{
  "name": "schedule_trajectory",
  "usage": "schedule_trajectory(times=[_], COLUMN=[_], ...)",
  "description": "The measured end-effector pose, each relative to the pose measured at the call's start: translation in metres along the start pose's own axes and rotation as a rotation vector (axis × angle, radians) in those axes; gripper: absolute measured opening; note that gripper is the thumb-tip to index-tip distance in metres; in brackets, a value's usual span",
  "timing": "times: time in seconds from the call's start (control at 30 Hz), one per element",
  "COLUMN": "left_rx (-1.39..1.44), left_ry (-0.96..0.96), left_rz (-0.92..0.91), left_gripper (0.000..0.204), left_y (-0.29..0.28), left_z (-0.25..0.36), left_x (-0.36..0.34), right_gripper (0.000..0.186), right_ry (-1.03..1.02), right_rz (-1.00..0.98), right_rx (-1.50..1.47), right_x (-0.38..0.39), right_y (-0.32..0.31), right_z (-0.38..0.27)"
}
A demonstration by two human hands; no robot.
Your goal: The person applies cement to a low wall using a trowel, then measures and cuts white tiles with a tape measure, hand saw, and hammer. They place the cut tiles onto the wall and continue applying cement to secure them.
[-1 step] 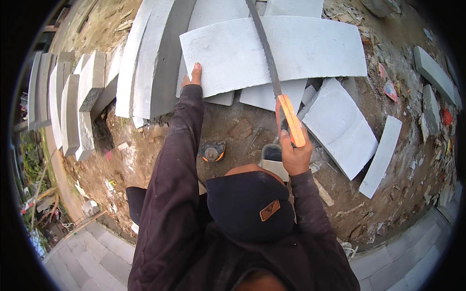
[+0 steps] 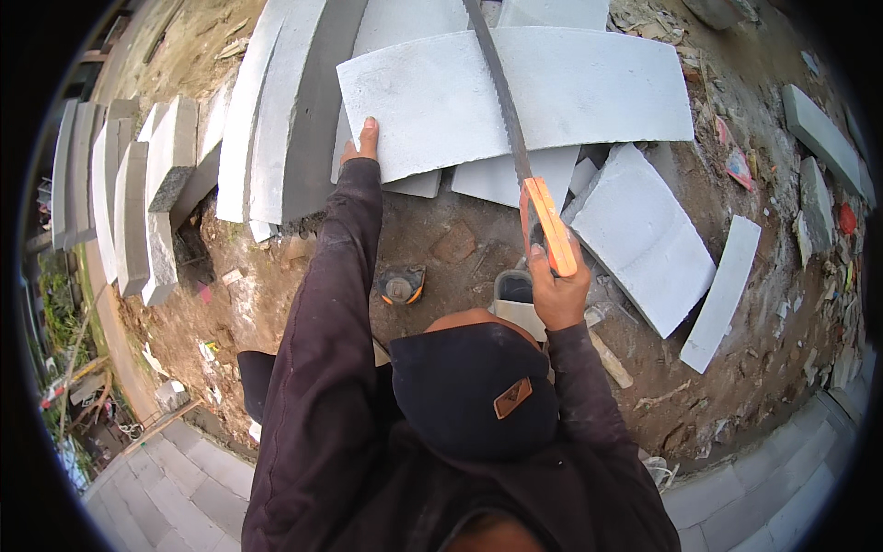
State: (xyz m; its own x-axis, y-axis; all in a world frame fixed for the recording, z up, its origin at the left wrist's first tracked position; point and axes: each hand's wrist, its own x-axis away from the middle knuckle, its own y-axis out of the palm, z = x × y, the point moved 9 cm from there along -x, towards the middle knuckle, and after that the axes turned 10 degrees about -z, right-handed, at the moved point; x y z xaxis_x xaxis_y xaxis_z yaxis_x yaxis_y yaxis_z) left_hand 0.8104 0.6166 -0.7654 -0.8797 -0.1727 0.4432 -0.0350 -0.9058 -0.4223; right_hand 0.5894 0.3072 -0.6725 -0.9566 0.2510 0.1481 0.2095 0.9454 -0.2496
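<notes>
A long, flat white aerated concrete block [image 2: 598, 87] lies across other blocks in front of me. My left hand [image 2: 364, 143] grips its near left corner, thumb on the upper face and the other fingers mostly hidden past the edge. My right hand [image 2: 558, 290] is closed round the orange handle of a handsaw [image 2: 550, 228]. The saw's dark blade crosses the block near its middle, pointing away from me. Whether its teeth have cut into the block I cannot tell.
Tall blocks [image 2: 317, 120] stand at the left, with more [image 2: 161, 193] farther left. At the right, a broad slab [image 2: 644, 239] and a narrow strip [image 2: 722, 294] rest on littered dirt. A tape measure [image 2: 401, 286], a bucket [image 2: 515, 293] and a wooden-handled tool [image 2: 611, 359] are near me.
</notes>
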Motion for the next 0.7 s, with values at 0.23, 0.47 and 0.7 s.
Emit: schedule_trajectory(times=[0.23, 0.47, 0.7], left_rx=[-0.134, -0.056, -0.037], left_ry=[0.027, -0.027, 0.017], left_rz=[0.117, -0.029, 0.006], left_gripper=[0.114, 0.112, 0.114], left_y=[-0.017, -0.009, -0.008], left_z=[-0.029, -0.032, -0.028], left_x=[-0.028, -0.03, -0.029], right_gripper=[0.037, 0.037, 0.036], right_ry=[-0.019, 0.081, -0.015], right_rz=[0.019, -0.027, 0.017], right_rx=[-0.035, -0.025, -0.078], right_x=[0.023, 0.021, -0.022], right_y=[-0.006, -0.003, 0.002], right_z=[0.009, 0.025, -0.007])
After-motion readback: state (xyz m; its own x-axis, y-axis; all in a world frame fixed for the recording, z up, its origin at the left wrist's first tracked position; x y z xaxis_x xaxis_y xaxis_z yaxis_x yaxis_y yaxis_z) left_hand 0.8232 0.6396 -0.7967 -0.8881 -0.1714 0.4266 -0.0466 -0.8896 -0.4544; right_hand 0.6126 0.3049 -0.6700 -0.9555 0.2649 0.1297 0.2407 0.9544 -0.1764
